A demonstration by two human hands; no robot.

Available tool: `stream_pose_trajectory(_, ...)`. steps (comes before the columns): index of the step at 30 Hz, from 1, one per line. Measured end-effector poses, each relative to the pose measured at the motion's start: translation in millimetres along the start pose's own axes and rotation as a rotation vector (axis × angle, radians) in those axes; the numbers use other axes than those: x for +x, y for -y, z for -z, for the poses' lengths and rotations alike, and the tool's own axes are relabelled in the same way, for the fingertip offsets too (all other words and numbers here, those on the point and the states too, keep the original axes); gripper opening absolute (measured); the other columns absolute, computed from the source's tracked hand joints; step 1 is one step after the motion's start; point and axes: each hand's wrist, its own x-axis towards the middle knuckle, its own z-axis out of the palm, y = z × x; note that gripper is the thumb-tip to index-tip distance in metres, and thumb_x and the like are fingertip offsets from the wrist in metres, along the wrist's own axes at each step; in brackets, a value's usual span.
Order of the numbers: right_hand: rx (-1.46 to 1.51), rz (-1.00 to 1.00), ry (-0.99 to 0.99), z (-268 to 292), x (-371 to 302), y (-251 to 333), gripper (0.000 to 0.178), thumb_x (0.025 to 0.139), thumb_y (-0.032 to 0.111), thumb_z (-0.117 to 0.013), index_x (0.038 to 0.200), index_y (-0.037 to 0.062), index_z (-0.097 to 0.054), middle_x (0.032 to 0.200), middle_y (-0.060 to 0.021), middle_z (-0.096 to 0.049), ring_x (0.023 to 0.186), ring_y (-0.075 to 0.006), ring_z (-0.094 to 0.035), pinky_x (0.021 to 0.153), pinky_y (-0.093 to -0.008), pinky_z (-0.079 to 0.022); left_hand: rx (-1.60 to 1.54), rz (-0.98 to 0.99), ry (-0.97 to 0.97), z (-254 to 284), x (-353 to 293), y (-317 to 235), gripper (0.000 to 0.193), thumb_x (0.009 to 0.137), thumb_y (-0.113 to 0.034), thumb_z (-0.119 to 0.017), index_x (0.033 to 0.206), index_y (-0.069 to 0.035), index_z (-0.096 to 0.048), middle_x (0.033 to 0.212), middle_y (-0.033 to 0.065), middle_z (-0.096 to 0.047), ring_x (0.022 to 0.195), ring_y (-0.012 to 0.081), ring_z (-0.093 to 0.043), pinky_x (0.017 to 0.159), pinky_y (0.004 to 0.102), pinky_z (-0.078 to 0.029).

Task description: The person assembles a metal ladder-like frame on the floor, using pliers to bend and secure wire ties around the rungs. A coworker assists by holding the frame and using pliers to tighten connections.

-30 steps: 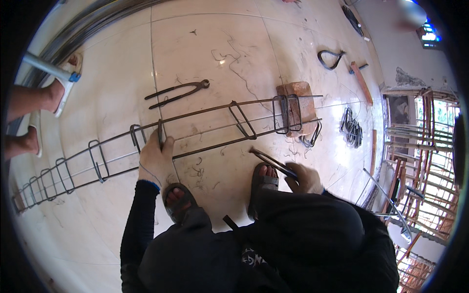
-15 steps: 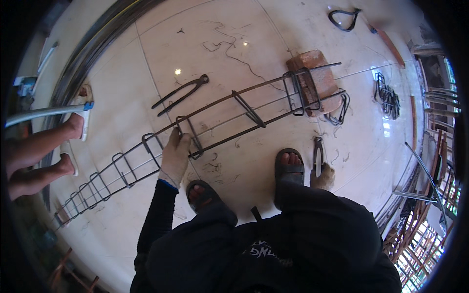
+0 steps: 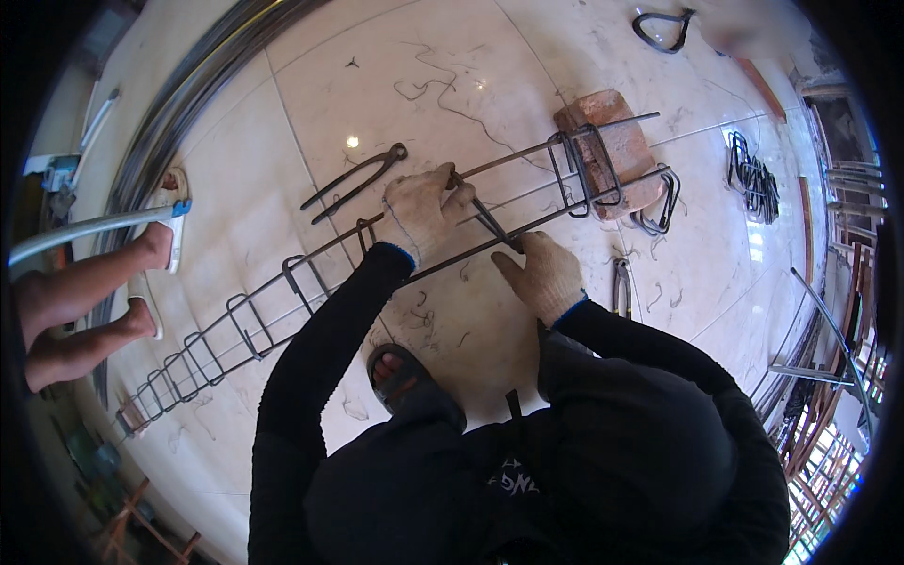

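A long rebar cage (image 3: 443, 266) of thin bars and square stirrups runs slantwise across the floor before me. Both hands wear pale knit gloves. My left hand (image 3: 426, 215) has its fingers closed on the far corner of a dark stirrup (image 3: 491, 220), where it meets the far bar. At the near bar, my right hand (image 3: 544, 275) grips the same stirrup's near corner; its fingertips are partly hidden. Beyond my left hand lie pincers (image 3: 363, 179) with their handles spread. A second pair of pincers (image 3: 621, 285) rests on the floor right of my right hand.
Reddish bricks (image 3: 621, 141) prop the cage's right end. A pile of loose stirrups (image 3: 750, 179) lies farther right. Tie-wire scraps (image 3: 419, 315) litter the tiles. Long bars (image 3: 179, 104) line the far left, near another person's legs (image 3: 94, 273). Metal rods and scrap crowd the right edge.
My right hand has let go of the right-hand pincers and come to the cage. My left hand has slid right along the cage to the same stirrup.
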Motion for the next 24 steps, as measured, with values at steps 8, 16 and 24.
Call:
stream_pose_trajectory(8, -0.19, 0.13, 0.164, -23.0, 13.3, 7.0, 0.043, 0.103, 0.049, -0.066, 0.103, 0.0087, -0.082, 0.091, -0.0185, -0.078, 0.086, -0.0415, -0.077, 0.077, -0.0558, -0.06, 0.048, 0.09, 0.092, 15.4, 8.6, -24.6, 0.062, 0.1, -0.045, -0.07, 0.141, 0.001, -0.067, 0.118, 0.0218, -0.078, 0.113, 0.0387, -0.074, 0.101, 0.0453, -0.057)
stream_pose_trajectory(16, -0.119, 0.196, 0.232, -5.4, 14.1, 8.1, 0.04, 0.102, 0.045, -0.067, 0.109, 0.0086, -0.082, 0.095, -0.0164, -0.079, 0.089, -0.0387, -0.077, 0.081, -0.0525, -0.06, 0.084, 0.153, -0.492, 25.9, -73.4, -0.6, 0.067, 0.091, -0.04, -0.083, 0.141, 0.002, -0.067, 0.134, 0.0234, -0.069, 0.129, 0.0442, -0.063, 0.113, 0.0518, -0.05)
stream_pose_trajectory(24, 0.183, 0.157, 0.212, -13.6, -7.8, -36.2, 0.03, 0.102, 0.028, -0.069, 0.116, 0.0045, -0.08, 0.109, -0.0211, -0.08, 0.103, -0.0419, -0.076, 0.093, -0.0494, -0.059, -0.201, 0.543, -0.332, 33.6, -164.5, 21.3, 0.039, 0.098, -0.035, -0.076, 0.113, 0.0, -0.082, 0.108, 0.0221, -0.081, 0.102, 0.0377, -0.078, 0.097, 0.0469, -0.058)
